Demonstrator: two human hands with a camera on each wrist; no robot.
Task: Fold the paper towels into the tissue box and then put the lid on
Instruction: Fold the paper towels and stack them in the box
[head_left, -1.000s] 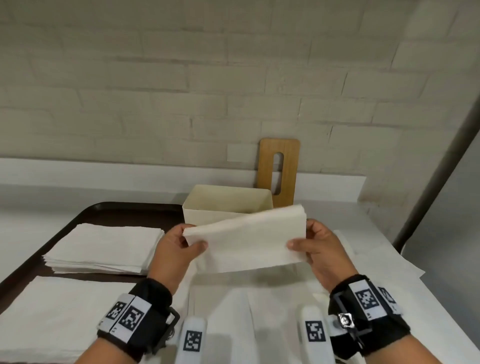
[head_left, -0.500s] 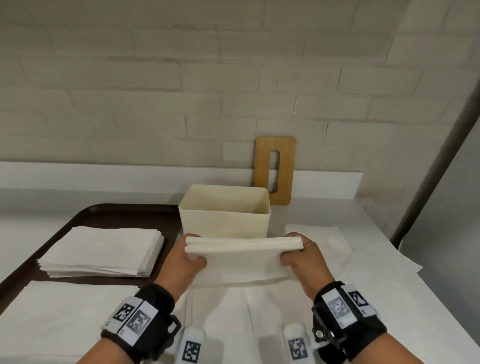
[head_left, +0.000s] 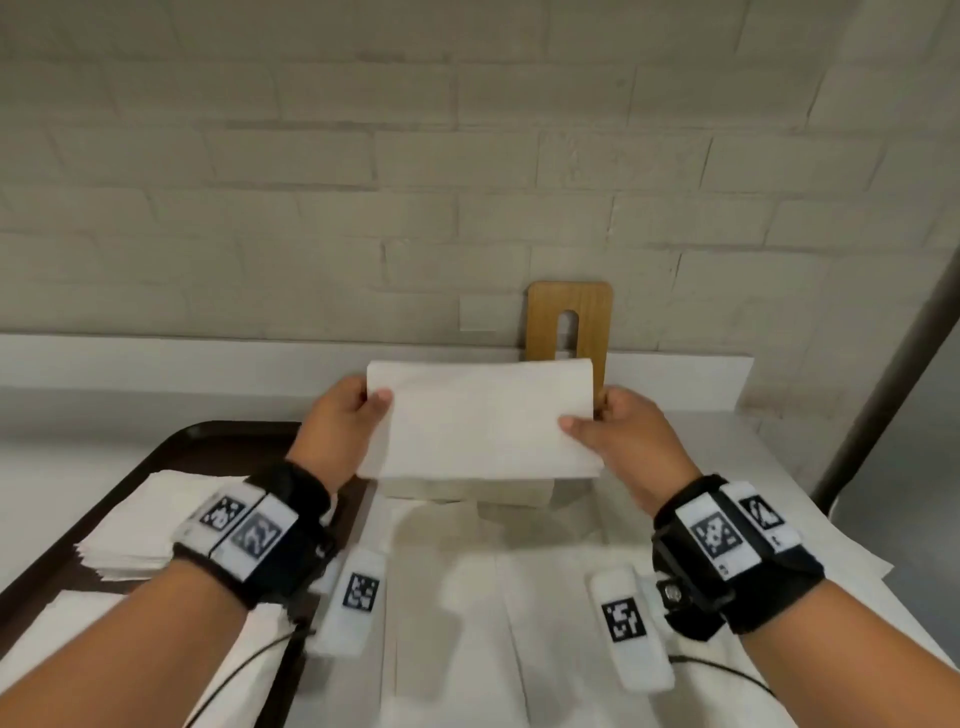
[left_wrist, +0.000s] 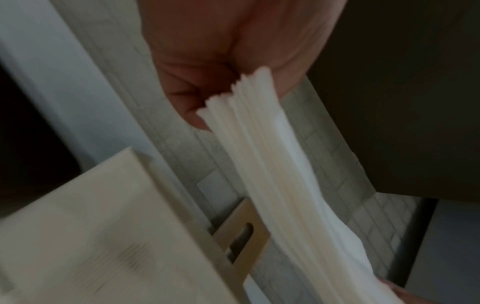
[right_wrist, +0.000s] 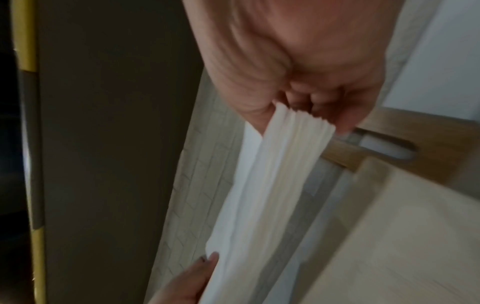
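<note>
A folded stack of white paper towels (head_left: 480, 418) is held up in the air over the cream tissue box (head_left: 524, 496), which it mostly hides. My left hand (head_left: 345, 423) pinches the stack's left end and my right hand (head_left: 621, 434) pinches its right end. The left wrist view shows the layered edge of the paper towels (left_wrist: 262, 156) between thumb and fingers, with the tissue box (left_wrist: 85, 236) below. In the right wrist view the paper towels (right_wrist: 270, 181) hang from my fingers above the box (right_wrist: 405, 246). The wooden lid (head_left: 570, 322) with its slot leans upright against the wall behind.
A dark tray (head_left: 218, 447) on the left carries two stacks of flat paper towels (head_left: 140, 525). Unfolded sheets (head_left: 493, 623) are spread on the white counter in front of the box. A grey pole (head_left: 883, 364) slants at the right.
Both hands have lifted the folded stack from counter level in front of the box and carried it up and forward, so it now hangs over the box and covers it.
</note>
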